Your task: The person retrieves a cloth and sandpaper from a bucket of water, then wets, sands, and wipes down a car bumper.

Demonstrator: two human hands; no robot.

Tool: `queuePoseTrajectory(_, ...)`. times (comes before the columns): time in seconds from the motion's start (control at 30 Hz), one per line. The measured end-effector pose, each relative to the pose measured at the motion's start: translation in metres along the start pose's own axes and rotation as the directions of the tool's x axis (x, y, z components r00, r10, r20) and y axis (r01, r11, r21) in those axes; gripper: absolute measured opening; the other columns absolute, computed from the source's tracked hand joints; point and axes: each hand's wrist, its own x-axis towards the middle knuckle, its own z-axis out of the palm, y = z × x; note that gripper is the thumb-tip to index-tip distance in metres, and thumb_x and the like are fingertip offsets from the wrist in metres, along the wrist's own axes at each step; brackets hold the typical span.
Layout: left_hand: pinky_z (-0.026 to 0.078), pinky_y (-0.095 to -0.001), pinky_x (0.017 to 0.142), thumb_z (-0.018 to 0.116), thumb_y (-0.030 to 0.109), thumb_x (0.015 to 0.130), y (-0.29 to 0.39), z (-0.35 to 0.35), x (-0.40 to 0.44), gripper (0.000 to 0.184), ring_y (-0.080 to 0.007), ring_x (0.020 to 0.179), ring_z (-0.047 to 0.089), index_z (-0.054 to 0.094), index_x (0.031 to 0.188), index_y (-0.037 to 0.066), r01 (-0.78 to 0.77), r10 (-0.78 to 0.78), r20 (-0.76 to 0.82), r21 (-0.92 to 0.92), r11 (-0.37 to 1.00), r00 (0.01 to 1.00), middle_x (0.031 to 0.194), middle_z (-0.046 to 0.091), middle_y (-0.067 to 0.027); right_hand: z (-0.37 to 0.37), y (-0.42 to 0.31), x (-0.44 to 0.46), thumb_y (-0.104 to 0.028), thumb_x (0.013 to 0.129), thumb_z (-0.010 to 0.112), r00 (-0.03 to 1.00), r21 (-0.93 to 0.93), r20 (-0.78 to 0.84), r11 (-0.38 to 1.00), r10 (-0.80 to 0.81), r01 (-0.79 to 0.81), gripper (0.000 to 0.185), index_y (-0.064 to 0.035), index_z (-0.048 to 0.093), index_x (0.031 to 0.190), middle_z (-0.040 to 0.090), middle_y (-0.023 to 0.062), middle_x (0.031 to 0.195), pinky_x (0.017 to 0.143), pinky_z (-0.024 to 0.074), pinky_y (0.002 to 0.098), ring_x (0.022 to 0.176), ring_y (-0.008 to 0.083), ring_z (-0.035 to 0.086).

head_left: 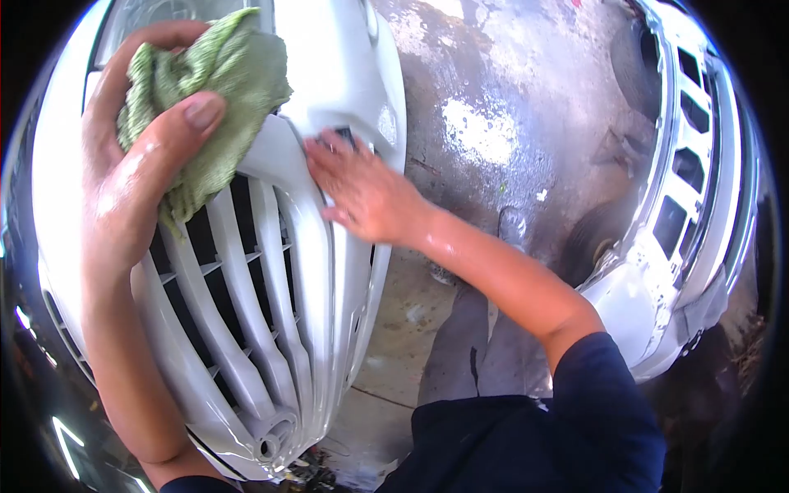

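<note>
Bright white light is glaring off the shiny grey floor [485,135] and washing out the top of the glossy white slatted car front [316,279]. Highlights are glinting on my bare left hand [131,189], while my bare right hand [370,193] is looking slightly soft. The lens is bowing outlines near the blackened corners, and the lower right is lying in shadow.
</note>
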Motion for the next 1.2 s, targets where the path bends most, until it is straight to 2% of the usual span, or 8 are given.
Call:
queuePoseTrajectory(0.13,0.054,-0.0421,0.094,0.068,0.060,0.073,-0.006,-0.003,-0.002,0.076,-0.0311,0.108,0.065,0.061,0.134,0.014,0.050,-0.043,-0.053,0.136,0.989,0.998,0.118,0.065,-0.0157,-0.013,0.032,0.053,-0.024,0.094,0.064,0.989,-0.141,-0.089,0.985,-0.117,0.104,0.050,0.0068,0.056,0.133,0.047,0.0205,0.150,0.119,0.0325,0.0553,0.144,0.0403,0.039)
queuePoseTrajectory(0.3,0.053,-0.0398,0.093,0.067,0.058,0.081,-0.019,-0.010,0.005,0.071,-0.0292,0.109,0.064,0.058,0.138,0.016,0.073,-0.067,-0.203,0.024,0.997,0.977,0.120,0.065,-0.0151,-0.023,0.015,0.036,-0.023,0.095,0.062,0.995,-0.018,0.033,0.995,-0.094,0.095,0.043,0.0058,0.060,0.127,0.052,0.0209,0.145,0.117,0.0355,0.0542,0.141,0.0381,0.044)
queuePoseTrajectory(0.4,0.053,-0.0385,0.092,0.067,0.055,0.082,-0.021,-0.011,0.004,0.069,-0.0277,0.107,0.064,0.058,0.136,0.015,0.068,-0.068,-0.193,-0.011,0.998,0.979,0.118,0.065,-0.0143,-0.019,0.044,0.059,-0.023,0.095,0.063,0.973,-0.192,-0.027,0.956,-0.231,0.222,0.044,0.0062,0.059,0.127,0.053,0.0220,0.143,0.116,0.0352,0.0543,0.140,0.0389,0.044)
queuePoseTrajectory(0.5,0.052,-0.0372,0.091,0.067,0.052,0.082,-0.020,-0.008,0.002,0.066,-0.0262,0.105,0.064,0.058,0.135,0.014,0.057,-0.064,-0.167,-0.042,0.997,0.984,0.116,0.065,-0.0135,-0.026,0.071,0.107,-0.025,0.095,0.062,0.985,-0.215,-0.099,0.970,-0.140,0.117,0.045,0.0056,0.058,0.128,0.054,0.0222,0.142,0.117,0.0343,0.0537,0.140,0.0381,0.044)
queuePoseTrajectory(0.73,0.052,-0.0342,0.087,0.066,0.045,0.084,-0.017,-0.006,0.002,0.059,-0.0226,0.101,0.063,0.057,0.132,0.011,0.042,-0.056,-0.128,-0.111,0.993,0.990,0.112,0.064,-0.0118,-0.024,0.034,0.055,-0.029,0.104,0.049,0.995,-0.151,0.057,0.984,-0.086,0.094,0.046,-0.0039,0.053,0.142,0.050,0.0128,0.151,0.122,0.0263,0.0523,0.146,0.0330,0.038)
queuePoseTrajectory(0.9,0.052,-0.0321,0.085,0.066,0.041,0.086,-0.008,-0.003,0.001,0.055,-0.0201,0.097,0.063,0.056,0.130,0.010,0.028,-0.042,-0.085,-0.156,0.987,0.995,0.110,0.064,-0.0105,-0.022,0.061,0.101,-0.029,0.099,0.056,0.988,-0.323,-0.116,0.944,-0.106,0.063,0.041,-0.0015,0.062,0.129,0.055,0.0122,0.146,0.117,0.0319,0.0530,0.140,0.0291,0.044)
queuePoseTrajectory(1.1,0.052,-0.0295,0.082,0.066,0.035,0.087,0.002,0.005,0.000,0.050,-0.0171,0.094,0.063,0.055,0.127,0.007,0.007,-0.024,-0.064,-0.261,0.965,0.998,0.106,0.064,-0.0090,0.003,-0.010,-0.001,-0.024,0.093,0.061,0.996,-0.144,-0.090,0.990,0.000,-0.013,0.043,0.0029,0.064,0.126,0.056,0.0144,0.144,0.116,0.0318,0.0558,0.140,0.0290,0.044)
queuePoseTrajectory(1.2,0.051,-0.0282,0.081,0.066,0.032,0.088,0.005,0.011,0.000,0.047,-0.0155,0.092,0.062,0.055,0.126,0.006,-0.015,-0.006,-0.063,-0.326,0.945,0.998,0.105,0.063,-0.0082,0.022,-0.055,-0.068,-0.022,0.093,0.060,0.996,-0.038,0.050,0.997,0.075,-0.074,0.048,0.0023,0.059,0.135,0.050,0.0152,0.151,0.120,0.0217,0.0593,0.145,0.0305,0.040)
